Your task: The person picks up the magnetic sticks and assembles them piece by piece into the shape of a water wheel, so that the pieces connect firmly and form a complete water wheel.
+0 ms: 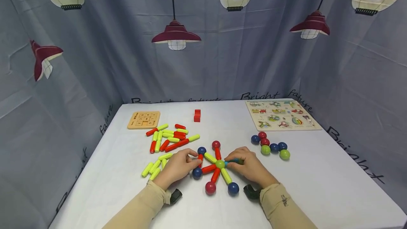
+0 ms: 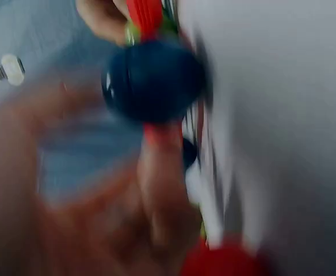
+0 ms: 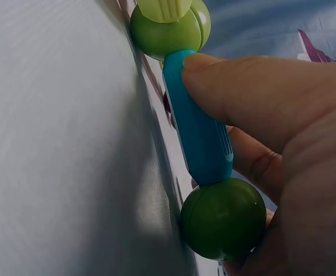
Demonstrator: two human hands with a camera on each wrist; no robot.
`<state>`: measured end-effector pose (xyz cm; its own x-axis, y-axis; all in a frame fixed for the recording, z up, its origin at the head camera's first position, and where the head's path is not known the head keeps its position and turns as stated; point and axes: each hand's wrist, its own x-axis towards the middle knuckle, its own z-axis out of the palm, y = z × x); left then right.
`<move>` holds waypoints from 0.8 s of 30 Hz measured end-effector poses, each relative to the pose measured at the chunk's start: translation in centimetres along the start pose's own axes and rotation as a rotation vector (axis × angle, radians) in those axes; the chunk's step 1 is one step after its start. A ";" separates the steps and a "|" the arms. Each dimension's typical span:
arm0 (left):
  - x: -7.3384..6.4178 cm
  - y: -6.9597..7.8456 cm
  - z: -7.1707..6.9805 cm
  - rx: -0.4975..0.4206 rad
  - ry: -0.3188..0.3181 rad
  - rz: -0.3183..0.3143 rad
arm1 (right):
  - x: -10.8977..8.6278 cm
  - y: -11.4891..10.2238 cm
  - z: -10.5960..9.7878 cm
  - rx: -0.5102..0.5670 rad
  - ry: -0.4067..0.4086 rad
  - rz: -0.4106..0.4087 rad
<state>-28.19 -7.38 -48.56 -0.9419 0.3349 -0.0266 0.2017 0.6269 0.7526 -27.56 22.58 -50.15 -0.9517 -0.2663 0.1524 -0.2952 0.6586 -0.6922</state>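
A star-shaped build of rods and balls lies on the table, with a light green ball [image 1: 220,164] at its hub. Red and yellow-green rods [image 1: 226,176] run out from the hub to red and blue balls [image 1: 233,188]. My right hand [image 1: 249,167] pinches a blue rod [image 3: 198,123] that joins the hub to a dark green ball [image 3: 222,221]. On the other side, my left hand [image 1: 179,167] pinches a short red rod [image 1: 200,159] between two blue balls [image 1: 197,173]. The left wrist view is blurred, with one blue ball [image 2: 153,80] close up.
Loose red and yellow-green rods [image 1: 177,145] lie to the left. Several loose balls [image 1: 265,150] are grouped at the right. Further back are a wooden number puzzle [image 1: 144,120], a red block [image 1: 197,116] and a picture board [image 1: 283,116]. Grey curtains surround the white table [image 1: 334,186].
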 end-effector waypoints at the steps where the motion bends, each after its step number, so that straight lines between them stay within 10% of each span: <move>1: -0.1 0.0 -0.1 0.029 -0.023 0.019 | 0.0 0.0 0.0 0.003 0.000 0.003; 8: -0.9 0.1 -1.4 0.194 -0.123 0.139 | -0.1 -0.1 -0.2 0.024 -0.010 0.017; 16: -0.7 0.0 -1.1 0.063 -0.021 0.110 | -0.8 -0.2 -0.8 0.105 -0.056 0.055; 24: -1.0 0.0 -1.4 0.111 -0.091 0.131 | 0.1 0.7 -1.0 0.208 0.050 0.066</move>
<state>-27.65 -8.66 -47.59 -0.8784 0.4778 0.0036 0.3539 0.6456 0.6767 -27.94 23.71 -49.91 -0.9729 -0.1888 0.1337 -0.2138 0.5130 -0.8313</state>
